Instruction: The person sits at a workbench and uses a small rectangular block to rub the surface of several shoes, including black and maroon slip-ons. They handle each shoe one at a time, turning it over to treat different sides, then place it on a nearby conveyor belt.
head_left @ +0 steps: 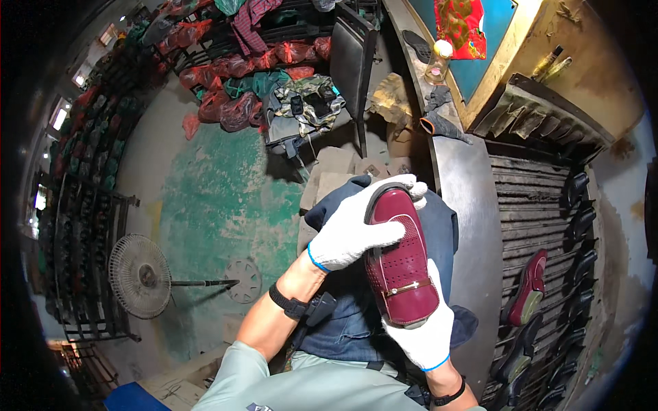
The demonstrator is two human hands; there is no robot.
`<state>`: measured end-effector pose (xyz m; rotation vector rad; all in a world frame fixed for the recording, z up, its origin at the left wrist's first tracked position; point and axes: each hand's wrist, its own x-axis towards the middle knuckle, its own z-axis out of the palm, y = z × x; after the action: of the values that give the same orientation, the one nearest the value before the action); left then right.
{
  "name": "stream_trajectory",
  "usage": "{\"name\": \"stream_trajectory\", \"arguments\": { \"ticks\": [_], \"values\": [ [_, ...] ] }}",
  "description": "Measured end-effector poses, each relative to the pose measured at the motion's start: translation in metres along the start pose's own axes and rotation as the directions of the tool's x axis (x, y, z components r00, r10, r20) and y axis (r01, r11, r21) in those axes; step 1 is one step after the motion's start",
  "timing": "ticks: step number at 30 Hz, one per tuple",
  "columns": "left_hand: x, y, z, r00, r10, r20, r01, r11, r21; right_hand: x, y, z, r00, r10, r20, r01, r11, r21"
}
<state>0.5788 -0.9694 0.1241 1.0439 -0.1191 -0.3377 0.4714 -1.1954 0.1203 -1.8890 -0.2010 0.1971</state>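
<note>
A maroon shoe (399, 253) with small punched holes, a strap with a metal trim and a dark sole edge is held over my lap in both hands. White knitted gloves with blue cuffs cover them. My left hand (353, 233) is closed round the far end, its thumb lying across the top and its fingertips showing past the far side. From the right and below, my right hand (426, 332) grips the near end; most of its fingers are hidden beneath the shoe.
To my right runs a metal ledge (466, 205), then a slatted rack (528, 226) with another maroon shoe (528, 288) and several dark shoes. A bottle (439, 65) and dark gloves (439, 113) lie farther up. A fan (140, 275) stands left; a cloth-covered chair (301, 127) is ahead.
</note>
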Motion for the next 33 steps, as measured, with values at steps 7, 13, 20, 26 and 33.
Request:
{"name": "stream_trajectory", "arguments": {
  "ticks": [7, 13, 20, 26, 33],
  "values": [
    [0.0, -0.008, -0.002, 0.994, -0.008, -0.106, 0.005, 1.0, -0.025, 0.005, 0.005, 0.005, 1.0, 0.008, -0.009, -0.008, 1.0, 0.028],
    [0.0, -0.002, -0.004, 0.975, 0.185, -0.119, -0.176, 0.981, 0.085, 0.011, 0.007, 0.007, 0.999, -0.033, -0.012, 0.033, 0.999, 0.003],
    [0.002, -0.005, 0.0, 0.966, 0.146, -0.213, -0.117, 0.983, 0.141, 0.011, 0.008, 0.008, 1.0, 0.012, -0.016, -0.011, 0.998, 0.059],
    [0.005, -0.013, -0.006, 0.963, 0.126, -0.238, -0.08, 0.978, 0.195, 0.015, 0.019, 0.009, 1.0, 0.026, 0.0, -0.026, 0.992, 0.122],
    [-0.01, -0.044, -0.014, 0.993, 0.116, 0.036, -0.116, 0.993, -0.01, 0.03, 0.032, -0.024, 0.983, 0.179, 0.038, -0.181, 0.915, 0.361]
  ]
}}
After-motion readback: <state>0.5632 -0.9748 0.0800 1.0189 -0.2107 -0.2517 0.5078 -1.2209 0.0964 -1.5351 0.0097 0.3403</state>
